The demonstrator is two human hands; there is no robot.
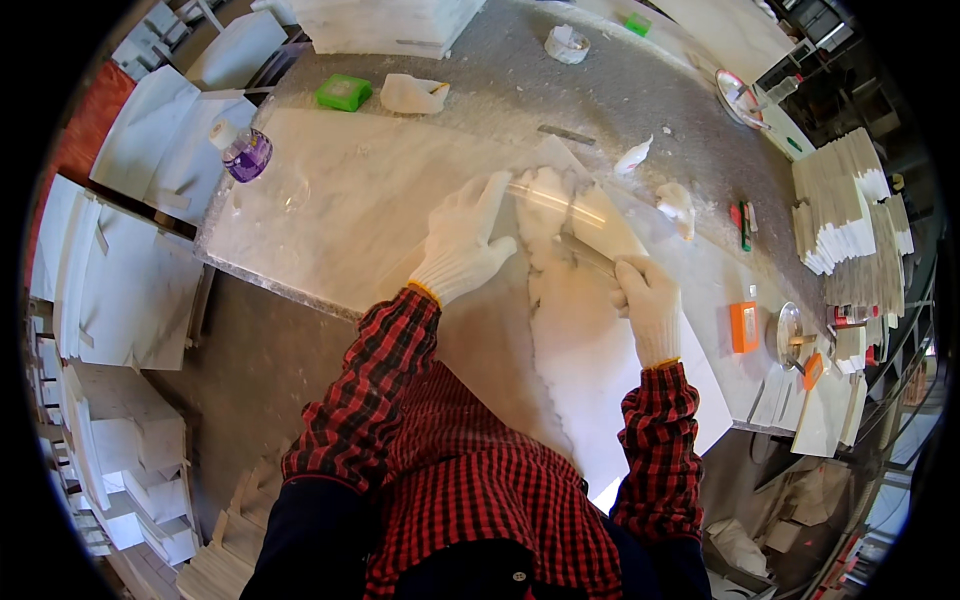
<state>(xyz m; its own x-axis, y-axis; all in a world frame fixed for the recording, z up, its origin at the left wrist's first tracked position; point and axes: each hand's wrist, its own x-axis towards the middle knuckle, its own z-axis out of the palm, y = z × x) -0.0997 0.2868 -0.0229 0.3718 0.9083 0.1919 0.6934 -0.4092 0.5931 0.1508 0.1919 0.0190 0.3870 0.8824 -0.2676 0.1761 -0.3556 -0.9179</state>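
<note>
Both of my hands wear white knit gloves. My left hand (468, 238) lies open, fingers outstretched, on the left part of a polished white-and-grey marble slab (480, 340). My right hand (648, 305) is closed on a scraper (588, 252), whose thin flat blade points left across the slab. An irregular whitish patch (575, 315) with a ragged edge runs down the slab between my hands. Whether it is veining or a coating I cannot tell. The scraper's handle is hidden in my right glove.
A larger marble slab (320, 165) lies beneath on the bench, with a purple-labelled bottle (242, 152) on its left. Beyond are a green box (343, 92), a tape roll (567, 44) and crumpled white cloth (675, 207). An orange box (743, 327) and a metal bowl (787, 335) stand right, near stacked tiles (840, 205).
</note>
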